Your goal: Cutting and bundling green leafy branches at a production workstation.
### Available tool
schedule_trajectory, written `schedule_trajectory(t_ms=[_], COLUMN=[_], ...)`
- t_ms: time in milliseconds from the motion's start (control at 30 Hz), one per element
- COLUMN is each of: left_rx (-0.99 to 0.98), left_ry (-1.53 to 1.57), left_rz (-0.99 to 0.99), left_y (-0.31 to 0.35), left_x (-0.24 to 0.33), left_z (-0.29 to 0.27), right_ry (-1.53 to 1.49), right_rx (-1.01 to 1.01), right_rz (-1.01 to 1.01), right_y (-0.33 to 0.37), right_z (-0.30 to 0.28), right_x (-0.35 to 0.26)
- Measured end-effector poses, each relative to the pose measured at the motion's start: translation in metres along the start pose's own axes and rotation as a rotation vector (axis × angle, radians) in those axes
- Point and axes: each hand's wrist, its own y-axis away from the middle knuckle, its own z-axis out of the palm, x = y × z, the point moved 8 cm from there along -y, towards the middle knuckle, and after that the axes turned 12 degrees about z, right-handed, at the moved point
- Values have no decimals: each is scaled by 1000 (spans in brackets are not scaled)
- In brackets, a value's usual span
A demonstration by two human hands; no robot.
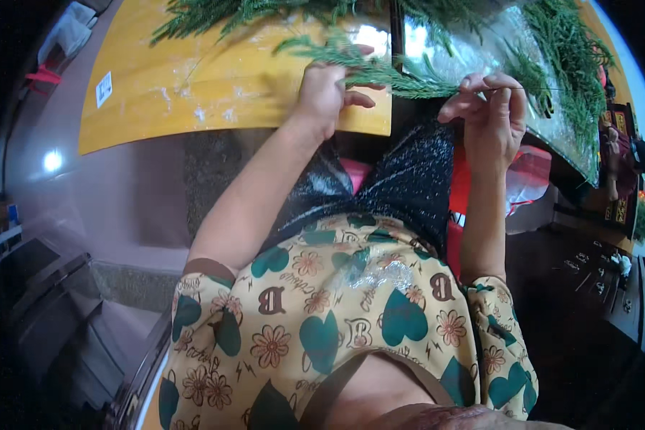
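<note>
A green artificial pine sprig [408, 84] stretches between my two hands, its feathery needles to the left and its thin dark stem end to the right. My left hand [324, 92] is curled loosely about the needled part, and some fingers are hidden behind the green. Thumb and fingers of my right hand [496, 115] pinch the stem end. Both hands are above the near edge of the work surface, over my lap. The sprig's left tip is smeared by motion.
A yellow tabletop [143, 79] with white flecks lies at the left. Beside it, a shiny surface [509, 43] carries a heap of green branches [562, 50]; more branches [222, 14] lie along the far edge. A red and clear plastic bag [527, 175] hangs at the right. Another person [623, 161] sits far right.
</note>
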Motion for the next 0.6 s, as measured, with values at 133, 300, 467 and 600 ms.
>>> schedule_trajectory(t_ms=[133,300,467,600], left_rx=[-104,-208,-119,-110], left_ry=[-29,-16,64,10], left_rz=[-148,-194,-172,-168], left_y=[6,15,9,6], left_x=[-21,-23,-18,-19], left_z=[5,14,4,-2], right_ry=[-54,36,139,78], right_rx=[325,371,206,115], right_rz=[-184,-315,-316,-195], right_y=[17,25,33,32], right_z=[-12,-5,7,13], right_x=[-10,-15,-6,3])
